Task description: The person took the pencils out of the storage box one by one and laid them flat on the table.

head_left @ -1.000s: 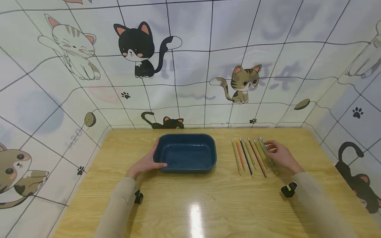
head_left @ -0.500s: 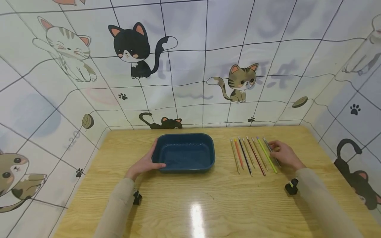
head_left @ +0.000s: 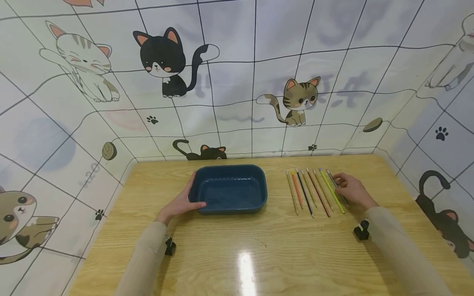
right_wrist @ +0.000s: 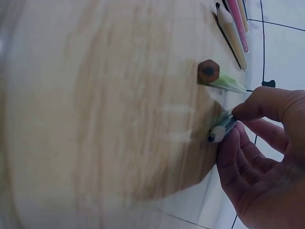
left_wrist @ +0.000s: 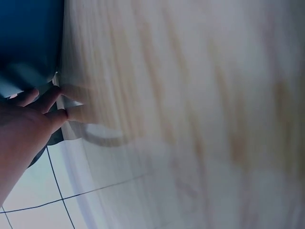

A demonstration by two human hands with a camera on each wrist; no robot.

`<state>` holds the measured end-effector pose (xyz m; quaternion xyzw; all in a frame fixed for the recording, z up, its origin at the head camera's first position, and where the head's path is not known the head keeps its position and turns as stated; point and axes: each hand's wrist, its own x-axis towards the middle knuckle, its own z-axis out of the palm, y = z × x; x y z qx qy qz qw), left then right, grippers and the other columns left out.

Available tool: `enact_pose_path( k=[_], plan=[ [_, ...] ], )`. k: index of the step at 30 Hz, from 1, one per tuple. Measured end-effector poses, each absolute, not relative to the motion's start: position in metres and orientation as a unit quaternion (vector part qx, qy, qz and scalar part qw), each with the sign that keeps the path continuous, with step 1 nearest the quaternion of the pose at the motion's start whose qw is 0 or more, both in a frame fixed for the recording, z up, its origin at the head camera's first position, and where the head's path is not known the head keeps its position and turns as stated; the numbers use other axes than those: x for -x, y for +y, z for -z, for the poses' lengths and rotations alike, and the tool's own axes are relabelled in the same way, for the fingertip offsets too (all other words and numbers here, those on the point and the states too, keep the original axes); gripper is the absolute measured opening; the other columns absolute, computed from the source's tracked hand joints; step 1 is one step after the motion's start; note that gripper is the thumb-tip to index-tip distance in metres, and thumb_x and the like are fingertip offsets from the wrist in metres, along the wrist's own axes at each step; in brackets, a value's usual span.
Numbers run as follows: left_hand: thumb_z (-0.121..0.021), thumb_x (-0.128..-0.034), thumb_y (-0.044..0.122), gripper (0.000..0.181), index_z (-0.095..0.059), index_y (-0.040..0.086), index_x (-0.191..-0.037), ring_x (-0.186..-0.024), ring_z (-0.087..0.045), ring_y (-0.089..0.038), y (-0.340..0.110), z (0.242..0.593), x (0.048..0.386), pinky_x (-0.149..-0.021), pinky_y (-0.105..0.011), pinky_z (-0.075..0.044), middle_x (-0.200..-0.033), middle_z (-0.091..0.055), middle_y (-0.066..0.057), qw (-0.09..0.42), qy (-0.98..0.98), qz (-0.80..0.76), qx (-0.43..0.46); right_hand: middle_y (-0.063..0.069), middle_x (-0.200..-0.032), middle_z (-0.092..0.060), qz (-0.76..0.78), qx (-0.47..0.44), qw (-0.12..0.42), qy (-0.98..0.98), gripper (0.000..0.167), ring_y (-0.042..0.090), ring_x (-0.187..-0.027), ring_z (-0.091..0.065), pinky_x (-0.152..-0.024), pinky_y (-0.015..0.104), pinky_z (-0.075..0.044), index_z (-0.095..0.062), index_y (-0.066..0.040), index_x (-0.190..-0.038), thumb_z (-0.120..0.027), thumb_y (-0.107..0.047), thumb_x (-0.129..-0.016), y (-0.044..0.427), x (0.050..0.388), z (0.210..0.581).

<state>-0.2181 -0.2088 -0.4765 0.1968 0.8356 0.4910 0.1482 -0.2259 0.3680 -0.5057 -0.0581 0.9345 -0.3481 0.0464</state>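
Note:
My left hand (head_left: 181, 203) holds the left side of a dark blue storage box (head_left: 229, 211), its thumb over the front rim. In the left wrist view its fingers (left_wrist: 45, 100) lie along the box's outer wall. On the right, my right hand (head_left: 353, 192) pinches a thin grey-blue pencil (head_left: 331, 176) between thumb and fingers. In the right wrist view that pencil (right_wrist: 218, 132) points its dark tip at the camera. Just left of it lies a lime-green pencil (head_left: 333, 195), apart from it. Several more pencils lie in a loose row further left, including a dark blue one (head_left: 304, 193).
Wood-patterned table (head_left: 266, 255) surface stretches in front of the box and pencils. A wall sheet (head_left: 237, 82) printed with cats and grid lines stands behind and at both sides. An orange pencil (head_left: 297, 189) lies near the row's left end.
My right hand has shifted right with the grey-blue pencil, which crossed over the lime-green pencil earlier and now sits beside it. The left hand stays on the box.

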Motion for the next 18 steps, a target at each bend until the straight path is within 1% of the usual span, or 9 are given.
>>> enact_pose_path(
  k=[3, 6, 7, 10, 15, 18],
  plan=[
    [-0.076, -0.0841, 0.026, 0.111, 0.008, 0.018, -0.156, -0.144, 0.004, -0.036, -0.214, 0.493, 0.225, -0.109, -0.062, -0.009, -0.16, 0.011, -0.01, 0.141, 0.838, -0.49, -0.193, 0.032, -0.111, -0.054, 0.349, 0.063, 0.043, 0.934, 0.046, 0.049, -0.101, -0.055, -0.078, 0.053, -0.049, -0.045, 0.013, -0.129, -0.058, 0.0, -0.087, 0.369, 0.226, 0.508],
    [-0.072, -0.0882, 0.032, 0.104, 0.008, 0.029, -0.155, -0.144, 0.005, -0.033, -0.219, 0.507, 0.231, -0.109, -0.062, -0.009, -0.161, 0.011, -0.004, 0.135, 0.843, -0.487, -0.186, 0.033, -0.112, -0.053, 0.35, 0.068, 0.044, 0.933, 0.045, 0.05, -0.103, -0.054, -0.079, 0.054, -0.049, -0.044, 0.014, -0.129, -0.059, -0.001, -0.089, 0.37, 0.224, 0.508],
    [-0.07, -0.0898, 0.03, 0.102, 0.008, 0.03, -0.155, -0.144, 0.005, -0.034, -0.219, 0.506, 0.231, -0.109, -0.062, -0.009, -0.161, 0.011, -0.004, 0.135, 0.843, -0.488, -0.183, 0.034, -0.112, -0.053, 0.35, 0.069, 0.043, 0.933, 0.045, 0.051, -0.103, -0.053, -0.079, 0.054, -0.049, -0.044, 0.014, -0.129, -0.059, -0.001, -0.089, 0.37, 0.224, 0.508],
    [-0.067, -0.0926, 0.027, 0.096, 0.006, 0.032, -0.155, -0.144, -0.001, -0.039, -0.221, 0.506, 0.231, -0.109, -0.061, -0.011, -0.161, 0.009, -0.006, 0.129, 0.841, -0.495, -0.176, 0.035, -0.113, -0.053, 0.349, 0.069, 0.044, 0.933, 0.043, 0.052, -0.104, -0.052, -0.078, 0.055, -0.049, -0.044, 0.014, -0.128, -0.059, -0.003, -0.091, 0.37, 0.221, 0.507],
    [-0.065, -0.0938, 0.024, 0.093, 0.003, 0.032, -0.155, -0.14, -0.016, -0.045, -0.223, 0.503, 0.233, -0.108, -0.057, -0.022, -0.161, 0.001, -0.012, 0.125, 0.827, -0.521, -0.171, 0.034, -0.113, -0.053, 0.347, 0.072, 0.042, 0.934, 0.042, 0.052, -0.104, -0.052, -0.078, 0.055, -0.049, -0.044, 0.014, -0.128, -0.058, -0.004, -0.093, 0.372, 0.219, 0.507],
    [-0.065, -0.0945, 0.024, 0.091, 0.002, 0.032, -0.156, -0.139, -0.019, -0.046, -0.226, 0.5, 0.234, -0.109, -0.055, -0.022, -0.16, -0.003, -0.016, 0.124, 0.824, -0.524, -0.178, 0.035, -0.114, -0.053, 0.349, 0.078, 0.049, 0.933, 0.042, 0.052, -0.105, -0.052, -0.08, 0.057, -0.048, -0.044, 0.014, -0.129, -0.056, -0.005, -0.094, 0.374, 0.218, 0.507]
  ],
)
